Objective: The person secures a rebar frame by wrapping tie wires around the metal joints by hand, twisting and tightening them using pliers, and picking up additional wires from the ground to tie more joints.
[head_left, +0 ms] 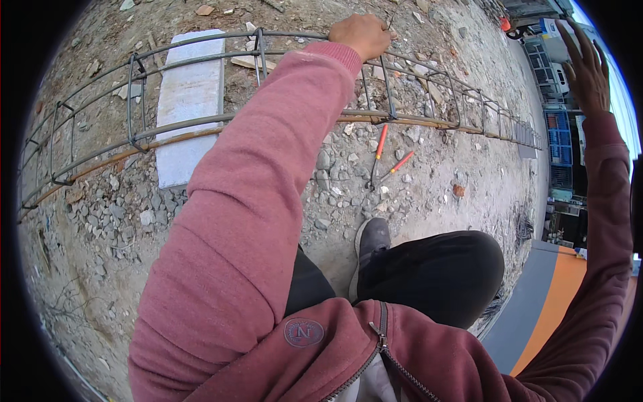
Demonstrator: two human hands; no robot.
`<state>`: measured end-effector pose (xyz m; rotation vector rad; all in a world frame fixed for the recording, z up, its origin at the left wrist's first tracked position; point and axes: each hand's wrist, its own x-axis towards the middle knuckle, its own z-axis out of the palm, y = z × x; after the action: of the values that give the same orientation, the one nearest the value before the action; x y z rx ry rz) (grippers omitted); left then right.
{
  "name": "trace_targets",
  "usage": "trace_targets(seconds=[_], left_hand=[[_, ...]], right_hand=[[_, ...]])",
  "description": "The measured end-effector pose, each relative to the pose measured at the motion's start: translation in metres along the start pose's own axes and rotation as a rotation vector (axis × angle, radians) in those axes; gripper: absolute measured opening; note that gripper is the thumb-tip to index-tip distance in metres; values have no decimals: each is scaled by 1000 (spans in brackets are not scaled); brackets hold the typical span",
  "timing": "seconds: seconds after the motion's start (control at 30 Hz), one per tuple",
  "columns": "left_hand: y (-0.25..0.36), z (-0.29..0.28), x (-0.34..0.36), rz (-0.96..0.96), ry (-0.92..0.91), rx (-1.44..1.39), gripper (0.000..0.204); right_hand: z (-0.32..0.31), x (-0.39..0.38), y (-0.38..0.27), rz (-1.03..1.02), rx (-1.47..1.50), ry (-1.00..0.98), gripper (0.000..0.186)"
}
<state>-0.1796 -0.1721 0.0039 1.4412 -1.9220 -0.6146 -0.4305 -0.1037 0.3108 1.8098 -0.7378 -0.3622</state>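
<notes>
A long rebar cage (305,122) of steel bars and square stirrups stretches across the view in front of me. My left hand (362,36) is closed at its far upper bar, with the fingers wrapped around the steel. A short piece of thin wire sticks up beside those fingers. My right hand (587,75) is raised at the far right, away from the cage, with its fingers spread and nothing in it. Pliers with red and yellow handles (381,143) lie spread on the gravel, just on my side of the cage.
A pale flat slab (190,87) lies crosswise under the cage at left. Rubble and loose stones (127,214) cover the ground. My shoe (375,238) is planted near the pliers. An orange and grey wall (536,301) and blue crates (558,137) stand at right.
</notes>
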Motion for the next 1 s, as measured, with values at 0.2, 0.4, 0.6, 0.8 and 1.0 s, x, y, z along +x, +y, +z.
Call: trace_targets(seconds=[0.2,0.4,0.6,0.8,1.0], left_hand=[[0,3,17,66,25,-51,36],[-12,3,24,-214,-217,-206,32],[17,9,5,-143,-69,-187,31],[19,0,6,-230,-83,-224,28],[21,-6,8,-299,-78,-220,25]], right_hand=[[2,-101,-241,-218,973,-357,33],[102,-207,-400,-179,1196,-445,29],[162,-235,-447,-81,1164,-168,17],[141,-208,-411,-5,1684,-200,10],[97,-206,-368,471,2574,-73,13]])
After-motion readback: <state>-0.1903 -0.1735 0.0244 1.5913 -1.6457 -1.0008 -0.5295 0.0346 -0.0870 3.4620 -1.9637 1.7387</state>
